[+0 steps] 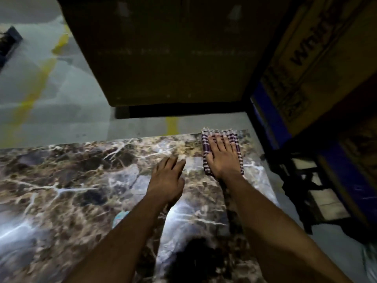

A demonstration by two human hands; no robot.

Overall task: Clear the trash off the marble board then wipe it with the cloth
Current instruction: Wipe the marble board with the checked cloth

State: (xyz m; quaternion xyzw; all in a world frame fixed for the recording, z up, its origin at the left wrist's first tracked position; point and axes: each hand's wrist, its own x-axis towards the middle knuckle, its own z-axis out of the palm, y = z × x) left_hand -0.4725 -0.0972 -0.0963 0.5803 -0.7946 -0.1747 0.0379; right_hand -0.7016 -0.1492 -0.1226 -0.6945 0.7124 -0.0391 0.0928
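A brown marble board (77,180) with white veins lies flat and fills the lower part of the view. At its far right corner a purple and white checked cloth (206,141) lies folded on the surface. My right hand (221,156) presses flat on the cloth, fingers spread and pointing away from me. My left hand (168,176) rests just left of it on the bare marble, palm down, fingers apart, holding nothing. A small pale blue scrap (120,216) shows beside my left forearm, partly hidden by it.
A large brown cardboard box (163,48) stands beyond the board's far edge. On the right are a printed carton (318,54) with blue trim and a dark frame (306,180). Grey floor (61,111) with yellow lines lies to the far left.
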